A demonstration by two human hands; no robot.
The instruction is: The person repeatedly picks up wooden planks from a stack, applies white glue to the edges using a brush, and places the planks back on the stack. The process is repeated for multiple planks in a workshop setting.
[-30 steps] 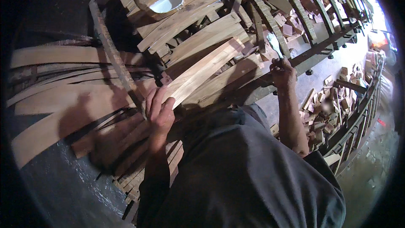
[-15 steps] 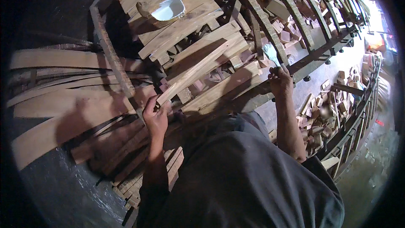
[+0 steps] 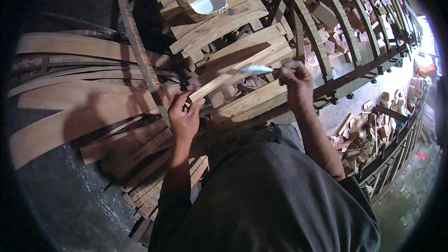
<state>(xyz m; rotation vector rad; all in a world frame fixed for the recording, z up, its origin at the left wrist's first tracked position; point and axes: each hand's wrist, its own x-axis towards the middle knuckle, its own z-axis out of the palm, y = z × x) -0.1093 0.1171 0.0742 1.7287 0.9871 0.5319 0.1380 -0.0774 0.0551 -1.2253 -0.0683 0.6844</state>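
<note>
My left hand (image 3: 185, 117) grips the near end of a narrow wooden strip (image 3: 215, 84), fingers and thumb on either side. The strip slants up and away to the right over other boards. In my right hand (image 3: 297, 80) is a brush (image 3: 256, 69) with whitish bristles, pointing left across the strip. Its tip is smeared by motion, so I cannot tell whether it touches the wood. A cut-open container (image 3: 192, 15) with white inside sits beyond, on a stack of boards (image 3: 233, 15).
Curved planks (image 3: 84, 116) lie at the left beside an upright rusty metal bar (image 3: 140, 49). Curved metal ribs (image 3: 305, 23) and a long rail (image 3: 347, 74) run along the right, with wooden offcuts (image 3: 324, 14) behind them. More blocks (image 3: 359, 144) are heaped at the lower right.
My right hand has swung the brush left and down, from pointing away near the ribs to lying across the strip. My left hand still holds the strip. The view has shifted slightly.
</note>
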